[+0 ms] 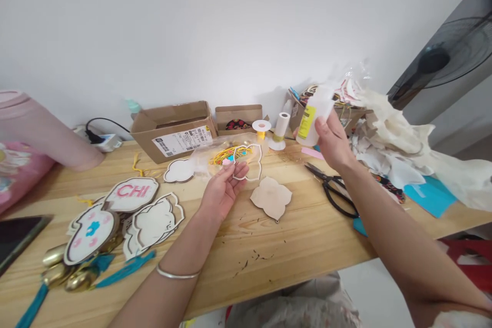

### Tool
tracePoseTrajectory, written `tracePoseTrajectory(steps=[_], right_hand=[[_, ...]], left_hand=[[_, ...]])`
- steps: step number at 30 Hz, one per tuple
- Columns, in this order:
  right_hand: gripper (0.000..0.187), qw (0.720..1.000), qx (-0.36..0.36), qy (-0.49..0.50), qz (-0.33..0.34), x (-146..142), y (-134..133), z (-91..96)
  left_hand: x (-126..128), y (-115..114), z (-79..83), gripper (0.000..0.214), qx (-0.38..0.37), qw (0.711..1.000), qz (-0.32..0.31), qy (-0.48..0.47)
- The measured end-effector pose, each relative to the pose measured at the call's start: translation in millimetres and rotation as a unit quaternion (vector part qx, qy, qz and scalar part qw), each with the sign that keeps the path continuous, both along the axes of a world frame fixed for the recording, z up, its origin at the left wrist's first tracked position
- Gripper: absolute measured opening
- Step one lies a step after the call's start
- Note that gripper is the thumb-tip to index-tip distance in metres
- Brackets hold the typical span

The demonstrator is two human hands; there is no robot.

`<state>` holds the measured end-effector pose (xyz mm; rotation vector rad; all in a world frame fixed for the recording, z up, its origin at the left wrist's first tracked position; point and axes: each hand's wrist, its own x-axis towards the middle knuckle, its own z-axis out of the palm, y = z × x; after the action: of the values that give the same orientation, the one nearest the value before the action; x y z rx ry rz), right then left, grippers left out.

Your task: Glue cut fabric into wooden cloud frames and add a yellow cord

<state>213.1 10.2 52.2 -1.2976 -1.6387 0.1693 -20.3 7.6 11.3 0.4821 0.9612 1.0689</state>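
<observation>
Between the fingers of my left hand is a thin white scalloped frame, held upright by its edge above the table. My right hand grips a translucent white bottle with a yellow label, raised off the table. A pale wooden four-petal plaque lies flat between my hands. Behind my left fingers sits a clear plastic bag with yellow cords in it. Black-handled scissors rest under my right forearm.
At left lie a plaque lettered CHI, stacked frames, brass bells with teal tassels and a phone. Cardboard boxes and a white thread spool stand along the wall. Crumpled cream fabric piles at right.
</observation>
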Motion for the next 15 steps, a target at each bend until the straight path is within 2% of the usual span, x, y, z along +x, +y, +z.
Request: tracePoseTrajectory(steps=[4,7,10,15], right_hand=[[0.057,0.987,-0.065,0.109,0.096,-1,-4,-17.0],[0.051,0.982,-0.079,0.14,0.097,8,-7,-25.1],[0.044,0.973,-0.063,0.209,0.072,15,-10,-22.2],[0.046,0.946,-0.05,0.299,0.112,17,-14,-12.8]], left_hand=[[0,-1,2.4,0.011,-0.002,1.0,-0.001,0.016],[0,-2,5.2,0.013,0.0,1.0,0.015,0.02],[0,-2,7.6,0.014,0.01,0.999,0.027,0.023],[-1,0,5.0,0.015,0.018,0.999,0.002,0.041]])
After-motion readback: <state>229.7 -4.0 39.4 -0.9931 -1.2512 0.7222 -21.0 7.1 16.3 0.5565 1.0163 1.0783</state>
